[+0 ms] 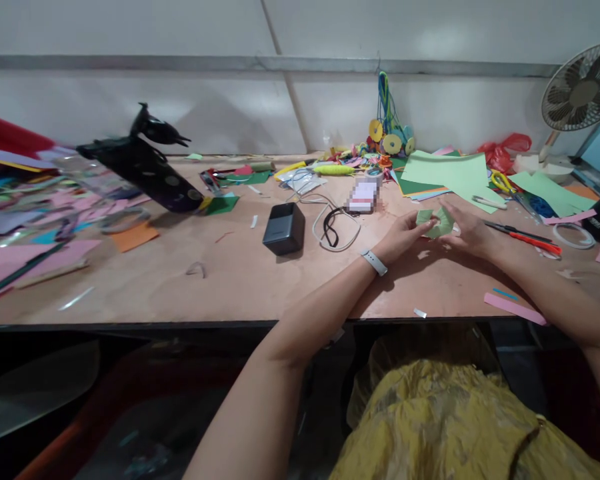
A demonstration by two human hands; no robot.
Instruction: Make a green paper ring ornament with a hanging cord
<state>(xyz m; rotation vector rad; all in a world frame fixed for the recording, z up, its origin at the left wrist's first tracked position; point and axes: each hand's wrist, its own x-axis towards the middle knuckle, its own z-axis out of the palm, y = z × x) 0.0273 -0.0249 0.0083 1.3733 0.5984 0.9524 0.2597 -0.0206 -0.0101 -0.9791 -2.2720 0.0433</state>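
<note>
Between my two hands is a small piece of light green paper [436, 225], bent or curled, just above the table. My left hand [405, 233], with a pale watch band at the wrist, pinches its left part. Fingers of my right hand [467, 230] close on its right side. To the right of my right hand lie scissors with orange-red handles [533, 245]. Behind my hands sits a stack of light green sheets [445, 175]. A phone [364, 195] with a blurred screen rests beyond my left hand.
Left of my arms stand a dark box-shaped device [284, 229] and a looped cable [336, 233]. A shiny black object [150, 163] leans farther left, near paper scraps [130, 230]. A fan [583, 87] stands at the far right. Pink strips [515, 309] lie near the table's front edge.
</note>
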